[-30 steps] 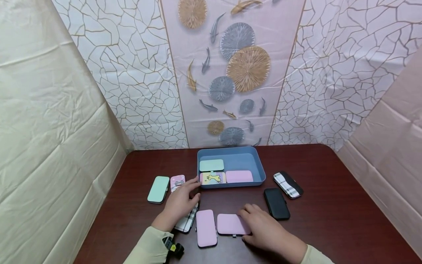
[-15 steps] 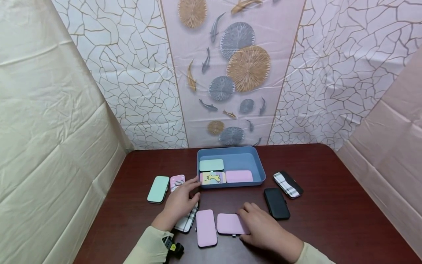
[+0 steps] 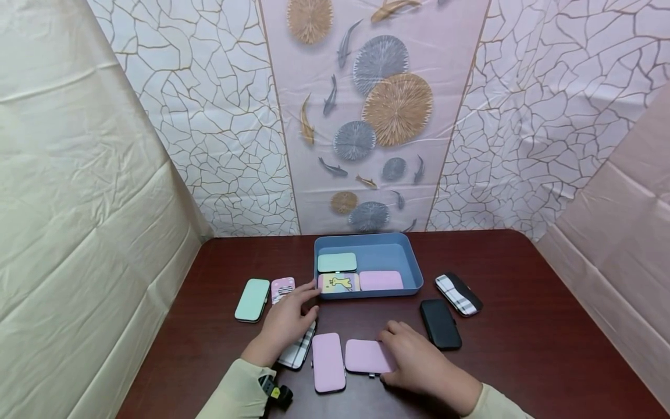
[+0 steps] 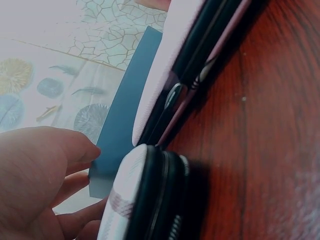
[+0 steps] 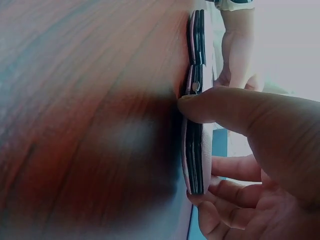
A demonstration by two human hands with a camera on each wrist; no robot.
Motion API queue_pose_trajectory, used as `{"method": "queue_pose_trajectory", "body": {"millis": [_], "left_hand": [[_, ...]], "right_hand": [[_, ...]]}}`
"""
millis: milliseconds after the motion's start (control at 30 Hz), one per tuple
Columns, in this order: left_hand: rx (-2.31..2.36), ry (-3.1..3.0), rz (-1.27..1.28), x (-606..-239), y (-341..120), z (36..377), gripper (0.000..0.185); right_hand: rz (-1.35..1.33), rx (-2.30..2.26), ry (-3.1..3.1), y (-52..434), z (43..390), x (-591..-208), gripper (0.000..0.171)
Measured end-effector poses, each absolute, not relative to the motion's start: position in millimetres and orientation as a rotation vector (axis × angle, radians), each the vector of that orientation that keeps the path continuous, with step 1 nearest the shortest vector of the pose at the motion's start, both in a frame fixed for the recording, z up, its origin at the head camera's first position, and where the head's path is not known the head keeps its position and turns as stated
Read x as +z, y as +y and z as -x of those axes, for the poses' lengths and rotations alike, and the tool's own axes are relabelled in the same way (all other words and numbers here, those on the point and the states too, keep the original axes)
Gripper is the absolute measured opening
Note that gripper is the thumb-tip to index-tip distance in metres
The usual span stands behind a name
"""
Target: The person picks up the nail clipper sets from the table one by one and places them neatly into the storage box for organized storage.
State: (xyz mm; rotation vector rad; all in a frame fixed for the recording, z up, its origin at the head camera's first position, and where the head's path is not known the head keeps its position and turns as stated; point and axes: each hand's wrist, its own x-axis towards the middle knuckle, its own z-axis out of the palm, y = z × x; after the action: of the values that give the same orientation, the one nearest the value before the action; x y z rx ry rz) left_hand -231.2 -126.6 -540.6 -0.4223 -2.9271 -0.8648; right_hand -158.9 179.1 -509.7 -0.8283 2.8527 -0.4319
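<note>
My right hand point(image 3: 404, 356) grips a pink case point(image 3: 363, 355) lying crosswise near the table's front. In the right wrist view the thumb point(image 5: 225, 107) presses the edge of this pink case point(image 5: 194, 165), and the fingers curl round its far side. My left hand point(image 3: 293, 311) lies flat on a plaid case point(image 3: 296, 352), fingers stretched toward the blue tray point(image 3: 413, 267). The left wrist view shows the plaid case's zip edge point(image 4: 150, 200) beside my fingers point(image 4: 45, 160). A second pink case point(image 3: 328, 362) lies lengthwise between the hands.
The tray holds a mint case point(image 3: 337, 262), a giraffe-print case point(image 3: 339, 283) and a pink case point(image 3: 381, 280). Left of it lie a mint case point(image 3: 252, 299) and a zebra-print case point(image 3: 282, 286). To the right lie a black case point(image 3: 440, 331) and a plaid-and-black case point(image 3: 458, 294).
The right hand has edged slightly left onto the pink case. The left hand and all the cases have stayed where they were.
</note>
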Motion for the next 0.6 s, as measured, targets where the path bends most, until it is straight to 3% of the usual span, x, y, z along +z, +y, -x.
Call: {"method": "queue_pose_trajectory", "body": {"millis": [600], "left_hand": [[-0.863,-2.915,0.423,-543.2,-127.5,231.8,0.047]], "right_hand": [[0.862,-0.493,2.929,182.8,169.5,-491.3,0.057]]}}
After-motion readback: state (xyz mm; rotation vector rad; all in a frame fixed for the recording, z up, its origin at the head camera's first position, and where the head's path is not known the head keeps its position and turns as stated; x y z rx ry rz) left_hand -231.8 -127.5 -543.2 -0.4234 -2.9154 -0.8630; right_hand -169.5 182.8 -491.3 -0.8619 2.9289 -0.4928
